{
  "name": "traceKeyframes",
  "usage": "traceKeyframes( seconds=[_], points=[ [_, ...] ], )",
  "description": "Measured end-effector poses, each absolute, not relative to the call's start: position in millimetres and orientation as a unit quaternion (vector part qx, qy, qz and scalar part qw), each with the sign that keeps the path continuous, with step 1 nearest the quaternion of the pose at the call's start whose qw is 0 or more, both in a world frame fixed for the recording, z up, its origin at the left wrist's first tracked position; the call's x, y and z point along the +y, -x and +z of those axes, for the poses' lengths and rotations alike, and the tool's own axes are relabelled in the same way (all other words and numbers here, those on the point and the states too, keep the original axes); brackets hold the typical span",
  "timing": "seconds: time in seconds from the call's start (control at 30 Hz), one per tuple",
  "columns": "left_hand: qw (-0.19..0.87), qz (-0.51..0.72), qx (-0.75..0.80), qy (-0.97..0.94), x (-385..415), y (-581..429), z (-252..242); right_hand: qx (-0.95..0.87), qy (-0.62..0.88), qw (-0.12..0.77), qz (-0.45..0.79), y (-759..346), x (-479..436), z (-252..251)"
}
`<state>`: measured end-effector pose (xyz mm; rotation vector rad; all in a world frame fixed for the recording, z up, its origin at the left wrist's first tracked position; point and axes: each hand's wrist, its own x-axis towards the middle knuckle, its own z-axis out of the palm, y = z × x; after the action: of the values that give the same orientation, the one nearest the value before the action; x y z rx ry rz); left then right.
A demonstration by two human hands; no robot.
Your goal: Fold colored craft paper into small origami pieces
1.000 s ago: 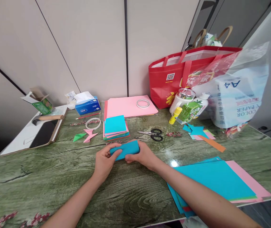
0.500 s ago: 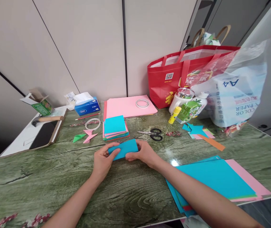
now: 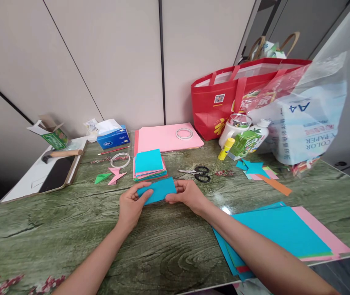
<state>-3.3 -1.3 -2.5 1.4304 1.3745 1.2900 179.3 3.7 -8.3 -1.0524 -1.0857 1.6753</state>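
A: Where is the blue paper [image 3: 160, 191] now?
B: It is between the two hands, above the near side of the square stack [image 3: 149, 162]. It looks like a flat, narrow rectangle, a little tilted.

A: And what does each hand do?
B: The left hand [image 3: 132, 205] grasps its left end, with the thumb on the face and the fingers at the upper edge and behind. The right hand [image 3: 190, 197] pinches the right end between the thumb and the fingers. Some fingertips are hidden, so I cannot tell their exact place.

A: Which things are near to them?
B: The scissors [image 3: 197, 173] lie just beyond the right hand, with the handles to the right. Beyond the left hand there are a pink cutout [image 3: 116, 175], a green piece [image 3: 102, 178] and a tape roll [image 3: 120, 160].

A: What is on the right side?
B: Large sheets [image 3: 281, 229] lie on the table [image 3: 156, 254], and the right forearm passes over them. Farther away are a glue stick [image 3: 226, 149] and a red bag [image 3: 207, 110].
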Motion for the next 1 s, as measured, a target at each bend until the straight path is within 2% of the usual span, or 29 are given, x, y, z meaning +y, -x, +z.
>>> traceKeyframes(
  seconds=[0.33, 0.5, 0.73, 1.0],
  points=[
    [0.420, 0.495, 0.528, -0.548, 0.3, 5.1, -2.8, -0.459, 0.414, 0.433, 0.656, -178.6, 2.6, -6.7],
    [0.466, 0.447, 0.514, -0.565, -2.0, 2.1, -1.3, -0.528, 0.411, 0.479, 0.568, -179.1, 3.4, -4.0],
    [0.514, 0.396, 0.502, -0.572, -4.8, -1.0, 1.1, -0.655, 0.375, 0.440, 0.486, -181.4, 5.8, -5.9],
    [0.488, 0.410, 0.496, -0.590, -3.0, -0.7, 1.1, -0.669, 0.383, 0.401, 0.495, -183.5, 2.9, -3.2]
  ],
)
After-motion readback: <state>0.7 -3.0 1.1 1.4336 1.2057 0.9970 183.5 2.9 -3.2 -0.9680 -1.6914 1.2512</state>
